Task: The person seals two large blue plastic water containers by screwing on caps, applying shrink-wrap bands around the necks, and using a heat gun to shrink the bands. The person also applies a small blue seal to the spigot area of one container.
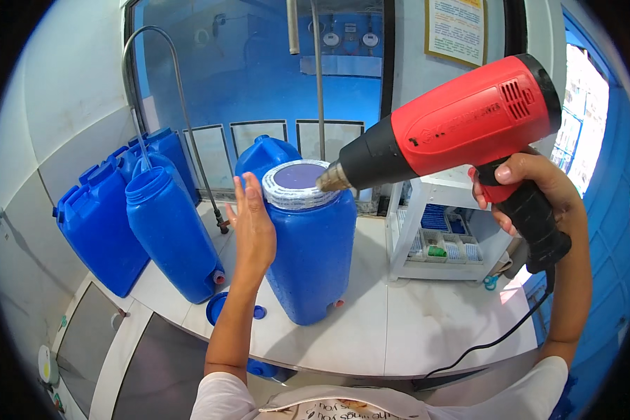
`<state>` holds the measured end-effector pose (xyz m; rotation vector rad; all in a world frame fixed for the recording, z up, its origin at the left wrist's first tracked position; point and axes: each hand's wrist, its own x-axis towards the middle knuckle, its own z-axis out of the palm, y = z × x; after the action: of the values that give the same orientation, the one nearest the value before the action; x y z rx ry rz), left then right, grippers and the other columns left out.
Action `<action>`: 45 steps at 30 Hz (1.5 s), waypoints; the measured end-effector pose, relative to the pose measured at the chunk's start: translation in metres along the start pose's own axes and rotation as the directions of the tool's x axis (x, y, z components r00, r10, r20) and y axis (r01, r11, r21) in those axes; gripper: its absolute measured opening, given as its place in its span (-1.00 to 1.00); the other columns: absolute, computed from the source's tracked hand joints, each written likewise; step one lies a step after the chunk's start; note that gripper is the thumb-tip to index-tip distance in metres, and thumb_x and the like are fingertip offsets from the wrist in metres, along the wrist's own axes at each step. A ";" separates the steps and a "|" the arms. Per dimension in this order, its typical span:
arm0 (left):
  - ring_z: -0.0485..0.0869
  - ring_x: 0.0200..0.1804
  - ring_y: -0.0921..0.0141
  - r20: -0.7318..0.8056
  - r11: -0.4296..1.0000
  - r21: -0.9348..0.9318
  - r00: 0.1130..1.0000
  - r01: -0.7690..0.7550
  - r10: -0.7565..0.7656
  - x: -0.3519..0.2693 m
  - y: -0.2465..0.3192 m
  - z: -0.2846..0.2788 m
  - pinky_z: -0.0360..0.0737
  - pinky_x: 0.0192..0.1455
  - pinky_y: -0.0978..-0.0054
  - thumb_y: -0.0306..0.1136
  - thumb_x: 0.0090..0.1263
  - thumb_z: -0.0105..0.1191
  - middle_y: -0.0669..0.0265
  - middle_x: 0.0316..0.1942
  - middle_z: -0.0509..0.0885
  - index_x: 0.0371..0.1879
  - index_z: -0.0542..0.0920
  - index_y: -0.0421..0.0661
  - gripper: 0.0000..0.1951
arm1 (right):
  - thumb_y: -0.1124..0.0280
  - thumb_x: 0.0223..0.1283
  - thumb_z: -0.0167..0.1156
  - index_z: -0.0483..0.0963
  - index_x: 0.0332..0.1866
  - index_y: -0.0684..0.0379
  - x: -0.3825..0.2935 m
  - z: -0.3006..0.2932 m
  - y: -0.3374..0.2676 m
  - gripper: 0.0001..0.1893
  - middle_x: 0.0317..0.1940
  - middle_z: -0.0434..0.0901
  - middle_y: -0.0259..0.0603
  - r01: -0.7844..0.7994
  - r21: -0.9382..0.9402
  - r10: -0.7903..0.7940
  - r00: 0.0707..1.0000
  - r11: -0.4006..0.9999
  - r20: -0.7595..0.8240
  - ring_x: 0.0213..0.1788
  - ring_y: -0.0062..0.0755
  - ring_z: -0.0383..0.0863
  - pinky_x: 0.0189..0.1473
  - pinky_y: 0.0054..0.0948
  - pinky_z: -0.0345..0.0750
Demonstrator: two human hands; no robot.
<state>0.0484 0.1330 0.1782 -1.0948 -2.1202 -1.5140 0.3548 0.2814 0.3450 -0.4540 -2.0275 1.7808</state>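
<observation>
My right hand (530, 189) grips the black handle of a red and black heat gun (462, 115). Its metal nozzle points left, at the rim of a printed plastic seal band (299, 199) around the capped mouth of a blue plastic water container (312, 257). The cap's top (299, 176) shows purple-blue inside the band. My left hand (254, 226), fingers extended and raised, is beside the container's upper left side; whether it touches is unclear. The container stands upright on the white tiled counter (346, 346).
An uncapped blue container (173, 236) stands left with a thin tube in its mouth, beside more blue containers (102, 226). A curved metal pipe (176, 58) rises behind. Blue caps (218, 308) lie near the counter edge. At right are a white shelf (436, 270), scissors (491, 282) and the gun's cord (483, 346).
</observation>
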 end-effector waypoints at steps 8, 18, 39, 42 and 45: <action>-0.17 0.51 0.21 0.366 0.968 -0.061 0.897 -0.242 0.247 0.049 0.036 -0.012 -0.28 0.49 0.18 0.32 0.34 -0.83 0.20 0.45 0.06 0.39 0.15 -0.02 -0.16 | 0.32 0.07 0.20 0.40 -0.14 0.39 0.029 -0.052 0.038 -0.65 -0.57 0.56 -0.13 0.047 0.049 -0.034 0.972 0.998 -0.234 -0.70 -0.58 0.54 -0.66 -0.65 0.55; -0.11 0.50 0.24 0.758 0.887 0.269 0.650 -0.377 0.046 0.081 0.055 0.012 -0.18 0.48 0.02 0.51 0.13 -0.65 0.29 0.46 0.00 0.41 0.11 0.15 -0.07 | 0.33 -0.17 0.24 0.54 -0.35 0.27 0.117 -0.152 0.084 -0.74 -0.55 0.59 -0.01 -0.118 -0.945 -0.407 0.881 0.306 -0.242 -0.42 -0.16 0.64 -0.29 -0.26 0.57; 0.36 0.26 0.31 0.015 0.801 -0.564 0.973 0.199 -0.231 0.163 -0.175 -0.027 0.13 0.28 0.16 0.28 0.34 -0.28 0.26 0.12 0.54 0.13 0.50 -0.03 -0.33 | 0.55 0.19 -0.04 0.28 0.27 0.25 0.105 -0.008 0.153 -0.52 0.27 0.32 0.01 0.154 -0.817 -0.668 0.668 0.556 -0.328 0.34 -0.14 0.27 0.38 -0.33 0.15; 0.40 0.22 0.22 0.372 0.677 -0.596 0.895 0.433 -0.245 0.165 -0.300 0.012 0.21 0.27 0.05 0.39 0.30 -0.38 0.16 0.14 0.50 0.19 0.44 -0.10 -0.20 | 0.29 0.30 -0.01 -0.04 0.41 0.37 0.091 0.119 0.208 -0.34 0.43 -0.04 0.07 0.456 -0.611 -0.685 0.700 0.647 -0.203 0.47 -0.08 -0.03 0.44 -0.20 -0.11; 0.43 0.19 0.17 0.471 0.477 -0.691 0.839 0.544 -0.274 0.135 -0.281 0.113 0.30 0.29 0.24 0.29 0.37 -0.32 0.09 0.17 0.47 0.22 0.37 -0.20 -0.24 | -0.01 0.34 -0.16 -0.34 0.43 0.37 0.109 0.192 0.248 -0.16 0.45 -0.46 0.21 0.393 -0.478 -0.594 0.695 0.786 -0.405 0.50 0.09 -0.45 0.44 -0.09 -0.35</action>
<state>-0.2277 0.2475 0.0337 -1.1366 -1.9452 -2.9414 0.1593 0.2038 0.0878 -0.3878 -1.8114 0.8231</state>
